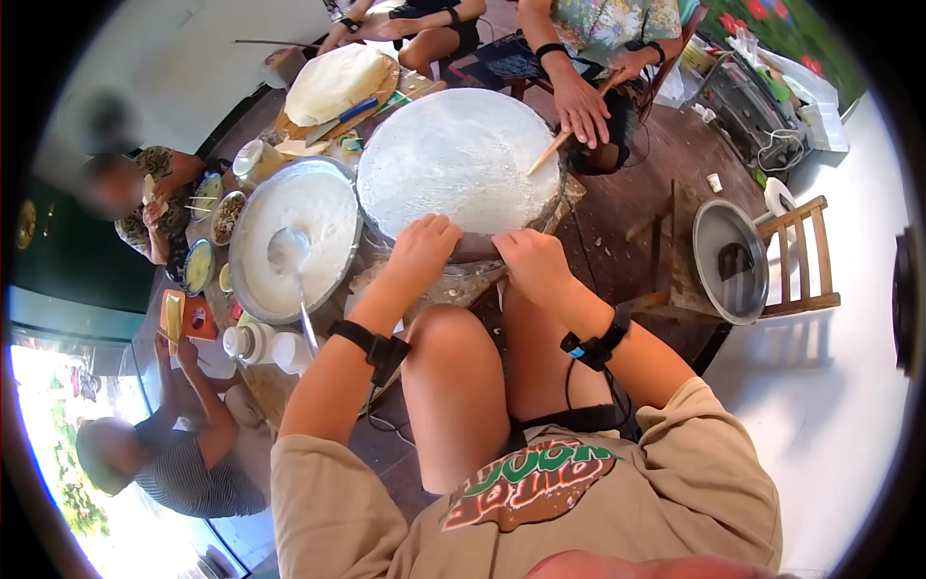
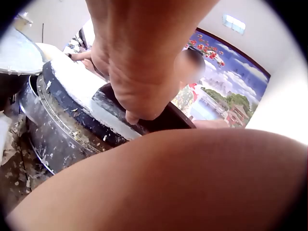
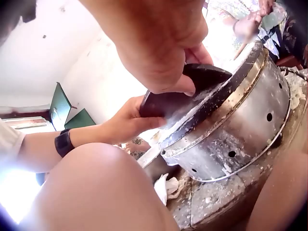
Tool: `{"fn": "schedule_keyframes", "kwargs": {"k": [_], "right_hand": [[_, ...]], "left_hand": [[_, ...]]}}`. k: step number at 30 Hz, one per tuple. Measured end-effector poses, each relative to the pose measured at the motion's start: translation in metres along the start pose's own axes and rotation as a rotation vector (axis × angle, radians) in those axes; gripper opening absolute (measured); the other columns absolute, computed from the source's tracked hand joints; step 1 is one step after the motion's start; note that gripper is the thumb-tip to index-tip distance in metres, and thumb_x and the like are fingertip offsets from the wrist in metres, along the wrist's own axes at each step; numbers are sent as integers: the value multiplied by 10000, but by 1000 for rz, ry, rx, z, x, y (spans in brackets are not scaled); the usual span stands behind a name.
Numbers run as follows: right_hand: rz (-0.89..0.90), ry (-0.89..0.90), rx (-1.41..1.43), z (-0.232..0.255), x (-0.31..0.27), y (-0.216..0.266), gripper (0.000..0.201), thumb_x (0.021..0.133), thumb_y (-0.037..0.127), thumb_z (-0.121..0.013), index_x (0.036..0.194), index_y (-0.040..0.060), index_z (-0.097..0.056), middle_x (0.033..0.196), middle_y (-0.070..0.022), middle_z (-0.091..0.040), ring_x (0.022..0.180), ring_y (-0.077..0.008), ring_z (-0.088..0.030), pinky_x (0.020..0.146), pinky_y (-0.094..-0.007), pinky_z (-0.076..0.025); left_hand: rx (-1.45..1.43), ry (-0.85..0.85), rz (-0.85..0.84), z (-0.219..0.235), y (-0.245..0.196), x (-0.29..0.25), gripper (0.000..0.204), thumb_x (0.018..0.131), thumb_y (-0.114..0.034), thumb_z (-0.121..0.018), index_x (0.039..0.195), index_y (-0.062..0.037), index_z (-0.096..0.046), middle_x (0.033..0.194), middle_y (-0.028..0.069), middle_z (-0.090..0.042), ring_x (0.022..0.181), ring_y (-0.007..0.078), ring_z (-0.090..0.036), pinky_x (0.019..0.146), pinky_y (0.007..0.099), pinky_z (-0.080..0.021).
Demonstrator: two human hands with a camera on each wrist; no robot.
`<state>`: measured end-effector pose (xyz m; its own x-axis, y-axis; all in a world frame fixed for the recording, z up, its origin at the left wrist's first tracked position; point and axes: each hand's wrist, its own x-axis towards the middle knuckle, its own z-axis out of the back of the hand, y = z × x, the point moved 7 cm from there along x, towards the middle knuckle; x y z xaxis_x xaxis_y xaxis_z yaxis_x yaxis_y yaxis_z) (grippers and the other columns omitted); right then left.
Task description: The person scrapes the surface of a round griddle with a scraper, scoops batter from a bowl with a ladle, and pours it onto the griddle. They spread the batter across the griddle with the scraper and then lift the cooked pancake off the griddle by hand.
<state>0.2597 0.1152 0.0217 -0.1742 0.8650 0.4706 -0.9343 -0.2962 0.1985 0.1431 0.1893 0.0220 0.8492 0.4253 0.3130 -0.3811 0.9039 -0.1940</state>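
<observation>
While the round griddle [image 1: 459,154] already has a thin white batter layer spread over pretty much its whole top, both hands are down at the near edge on a dark flat paddle thing [image 3: 185,91] lying on the rim. The left hand [image 1: 421,253] has its fingers curled onto one end and the right hand [image 1: 532,262] grips the other, thumb pressed on top, so it's clamped from both sides. My guess is the spreading is basically done and what's left is cooking and lifting the sheet off, since it looks intact and unpeeled. The griddle sits on a metal drum with holes [image 3: 240,139], crusted with dried batter.

Just left of it there's a big metal basin [image 1: 294,241] about full of white batter with a ladle [image 1: 289,256] resting in it. Past that, a pale finished sheet on a board [image 1: 333,87]. On the right, a wooden stool carries a steel bowl [image 1: 730,261] with something small and dark inside, can't tell what. Someone across the griddle holds a wooden stick [image 1: 555,145] over its far edge.
</observation>
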Motion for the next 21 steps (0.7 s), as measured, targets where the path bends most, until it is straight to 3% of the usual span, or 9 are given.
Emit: {"fn": "schedule_keyframes", "kwargs": {"k": [7,10,13,17,21], "right_hand": [[66,30,95,13,26,14,67,725,73,-542,791,73,-553,706,-107,-592,677,-296,-608,577,-391,-480],[96,22,98,12,96,4,68,746,70,-522,795,68,-568,689,-132,-596,674,-318,-611,588,-414,-477],[170,-24,121,-8,169,-8,85,756,48,-504,783,61,-584,692,-151,-609,692,-329,-622,615,-431,-481],[184,3,92,-58,239,-31,131,739,30,-515,823,52,-613,755,-178,-634,753,-338,-632,660,-443,-486],[112,71,49,-97,271,-61,194,731,24,-525,889,46,-636,799,-194,-643,811,-346,-633,706,-454,-487]], "left_hand": [[-13,-3,64,34,14,-11,160,674,16,-529,801,-81,-534,831,83,-531,861,281,-537,710,376,-453],[44,-26,168,67,66,15,116,751,-29,-551,846,-75,-598,826,106,-562,867,312,-542,735,402,-457],[33,-74,254,90,128,38,151,721,-18,-610,868,-50,-611,851,126,-575,899,333,-549,785,413,-457],[47,-99,275,81,208,63,218,710,-7,-600,924,-46,-619,918,144,-613,941,343,-554,826,416,-447],[67,-41,300,51,260,92,273,700,1,-593,966,-53,-626,976,148,-626,987,333,-557,864,408,-437]]}}
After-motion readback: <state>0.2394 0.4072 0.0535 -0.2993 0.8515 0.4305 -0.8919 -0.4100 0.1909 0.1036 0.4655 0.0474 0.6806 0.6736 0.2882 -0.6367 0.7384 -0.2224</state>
